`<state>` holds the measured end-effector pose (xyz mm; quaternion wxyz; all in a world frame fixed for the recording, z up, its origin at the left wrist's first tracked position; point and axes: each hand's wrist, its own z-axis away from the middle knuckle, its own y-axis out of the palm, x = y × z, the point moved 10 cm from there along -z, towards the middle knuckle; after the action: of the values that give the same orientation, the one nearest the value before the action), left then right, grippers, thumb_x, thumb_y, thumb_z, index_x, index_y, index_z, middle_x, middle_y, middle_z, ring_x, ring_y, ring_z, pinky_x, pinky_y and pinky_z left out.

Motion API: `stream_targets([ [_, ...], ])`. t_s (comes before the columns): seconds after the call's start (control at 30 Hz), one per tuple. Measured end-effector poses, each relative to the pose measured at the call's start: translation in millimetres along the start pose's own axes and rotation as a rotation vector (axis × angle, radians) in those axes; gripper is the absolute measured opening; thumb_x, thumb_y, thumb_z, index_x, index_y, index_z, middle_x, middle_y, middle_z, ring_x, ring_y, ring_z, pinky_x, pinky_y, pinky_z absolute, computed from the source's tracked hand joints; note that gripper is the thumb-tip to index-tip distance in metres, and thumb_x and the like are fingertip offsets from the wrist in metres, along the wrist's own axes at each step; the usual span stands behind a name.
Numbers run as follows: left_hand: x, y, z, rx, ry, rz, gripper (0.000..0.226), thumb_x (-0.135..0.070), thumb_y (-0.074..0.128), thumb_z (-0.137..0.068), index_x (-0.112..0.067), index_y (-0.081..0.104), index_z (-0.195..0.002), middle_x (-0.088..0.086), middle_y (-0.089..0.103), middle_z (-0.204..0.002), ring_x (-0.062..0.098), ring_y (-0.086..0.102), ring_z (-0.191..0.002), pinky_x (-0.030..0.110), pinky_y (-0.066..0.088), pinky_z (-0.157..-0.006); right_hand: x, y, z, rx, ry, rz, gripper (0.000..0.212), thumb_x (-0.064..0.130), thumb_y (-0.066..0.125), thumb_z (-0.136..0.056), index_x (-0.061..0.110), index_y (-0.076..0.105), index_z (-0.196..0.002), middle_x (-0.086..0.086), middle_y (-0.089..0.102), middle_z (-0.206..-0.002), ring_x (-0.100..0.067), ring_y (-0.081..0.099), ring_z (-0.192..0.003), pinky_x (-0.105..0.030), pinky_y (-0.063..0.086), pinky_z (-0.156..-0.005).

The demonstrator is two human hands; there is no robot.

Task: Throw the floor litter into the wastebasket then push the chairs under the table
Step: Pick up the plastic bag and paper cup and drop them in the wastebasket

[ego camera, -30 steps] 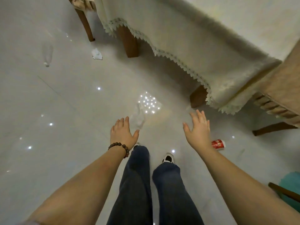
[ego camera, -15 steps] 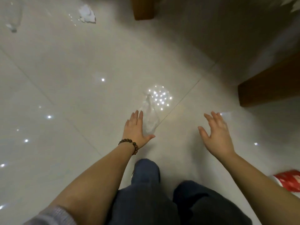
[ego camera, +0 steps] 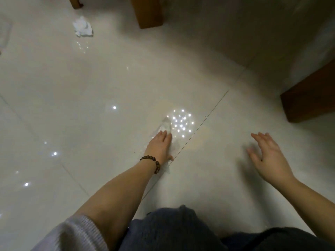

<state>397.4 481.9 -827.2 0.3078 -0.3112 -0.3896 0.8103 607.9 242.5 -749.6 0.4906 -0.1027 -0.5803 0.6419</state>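
A clear, crumpled plastic bag [ego camera: 165, 125] lies flat on the glossy white floor, hard to see against the tile. My left hand [ego camera: 160, 146], with a bead bracelet on the wrist, lies on top of the bag, fingers straight and together, thumb low at the tile seam. My right hand [ego camera: 268, 156] hovers apart to the right, fingers spread, holding nothing. A crumpled white tissue [ego camera: 83, 27] lies far up at the left. No wastebasket is in view.
Two dark wooden table legs stand close: one [ego camera: 147, 12] at the top middle, one [ego camera: 308, 98] at the right edge. A thin chair leg [ego camera: 75, 2] shows at the top left. Another clear piece of litter [ego camera: 4, 36] lies at the left edge. My knees fill the bottom.
I have crouched lower, so the floor is much nearer. My left hand moved forward and down onto the clear bag. The red cup has left the view.
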Motion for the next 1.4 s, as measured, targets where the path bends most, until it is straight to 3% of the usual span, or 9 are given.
stream_targets([
  [0.07, -14.0, -7.4, -0.9, -0.079, 0.047, 0.074, 0.049, -0.013, 0.063, -0.083, -0.011, 0.049, -0.130, 0.009, 0.052, -0.130, 0.029, 0.045, -0.122, 0.037, 0.041, -0.098, -7.6, -2.1, 2.1, -0.005, 0.013, 0.009, 0.052, 0.023, 0.057, -0.090, 0.010, 0.041, -0.138, -0.017, 0.036, -0.147, -0.030, 0.021, -0.141, -0.045, 0.019, -0.114],
  [0.1, -23.4, -9.7, -3.3, -0.085, 0.062, 0.096, 0.039, -0.011, 0.057, -0.085, -0.013, 0.054, -0.125, 0.008, 0.056, -0.121, 0.028, 0.049, -0.114, 0.037, 0.043, -0.092, -11.9, -5.7, 4.3, -0.015, 0.019, 0.013, 0.052, 0.023, 0.057, -0.090, 0.011, 0.040, -0.139, -0.017, 0.036, -0.147, -0.030, 0.021, -0.141, -0.043, 0.018, -0.114],
  [0.33, -151.1, -45.2, -42.3, -0.109, 0.362, -0.050, 0.013, -0.006, 0.048, -0.086, -0.012, 0.060, -0.090, 0.004, 0.058, -0.082, 0.027, 0.057, -0.082, 0.031, 0.038, -0.064, -57.7, -49.4, 33.8, -0.139, 0.141, -0.018, 0.052, 0.030, 0.053, -0.092, 0.018, 0.038, -0.141, -0.011, 0.034, -0.150, -0.025, 0.019, -0.142, -0.044, 0.020, -0.115],
  [0.57, -317.2, -66.5, -50.1, -0.123, 0.730, -0.085, 0.018, -0.015, 0.051, -0.092, -0.013, 0.064, -0.104, 0.009, 0.065, -0.098, 0.030, 0.059, -0.089, 0.033, 0.044, -0.072, -155.4, -100.1, 121.1, -0.343, 0.414, -0.082, 0.052, 0.026, 0.058, -0.090, 0.012, 0.042, -0.138, -0.016, 0.038, -0.146, -0.031, 0.027, -0.139, -0.043, 0.023, -0.114],
  [0.73, -412.2, -57.9, -34.9, -0.088, 0.848, -0.115, 0.020, -0.023, 0.052, -0.093, -0.016, 0.060, -0.110, 0.010, 0.064, -0.107, 0.033, 0.059, -0.096, 0.036, 0.047, -0.075, -235.5, -111.8, 193.4, -0.487, 0.721, -0.120, 0.056, 0.034, 0.063, -0.085, 0.011, 0.046, -0.134, -0.020, 0.041, -0.141, -0.037, 0.037, -0.129, -0.045, 0.033, -0.106],
  [0.83, -452.5, -48.3, -22.5, -0.060, 0.856, -0.072, 0.023, -0.023, 0.053, -0.094, -0.014, 0.059, -0.114, 0.009, 0.063, -0.111, 0.032, 0.059, -0.097, 0.031, 0.041, -0.072, -276.4, -111.7, 220.1, -0.586, 0.903, -0.169, 0.068, 0.043, 0.067, -0.078, 0.011, 0.044, -0.133, -0.022, 0.044, -0.134, -0.041, 0.043, -0.120, -0.047, 0.040, -0.101],
  [1.07, -469.0, -27.1, -11.9, -0.136, 0.829, -0.007, 0.021, -0.028, 0.057, -0.091, -0.016, 0.061, -0.109, 0.005, 0.066, -0.098, 0.025, 0.060, -0.083, 0.027, 0.035, -0.064, -336.5, -80.8, 223.3, -0.631, 1.153, -0.337, 0.110, 0.063, 0.066, -0.071, 0.022, -0.001, -0.148, -0.021, 0.025, -0.145, -0.040, 0.032, -0.128, -0.050, 0.035, -0.102],
  [1.27, -458.3, -18.1, -18.4, -0.119, 0.800, -0.023, 0.024, -0.029, 0.058, -0.092, -0.017, 0.060, -0.112, 0.003, 0.066, -0.099, 0.020, 0.058, -0.082, 0.026, 0.037, -0.066, -359.3, -62.7, 216.4, -0.674, 1.279, -0.368, 0.116, 0.054, 0.074, -0.068, 0.020, -0.004, -0.148, -0.024, 0.030, -0.139, -0.042, 0.038, -0.123, -0.052, 0.039, -0.101],
  [1.4, -456.2, -21.3, -23.1, -0.136, 0.781, -0.013, 0.024, -0.029, 0.058, -0.091, -0.017, 0.060, -0.111, 0.004, 0.066, -0.099, 0.022, 0.060, -0.083, 0.026, 0.039, -0.066, -354.0, -61.8, 206.4, -0.716, 1.175, -0.366, 0.106, 0.037, 0.076, -0.071, 0.022, 0.003, -0.148, -0.021, 0.035, -0.135, -0.040, 0.043, -0.117, -0.050, 0.041, -0.096],
])
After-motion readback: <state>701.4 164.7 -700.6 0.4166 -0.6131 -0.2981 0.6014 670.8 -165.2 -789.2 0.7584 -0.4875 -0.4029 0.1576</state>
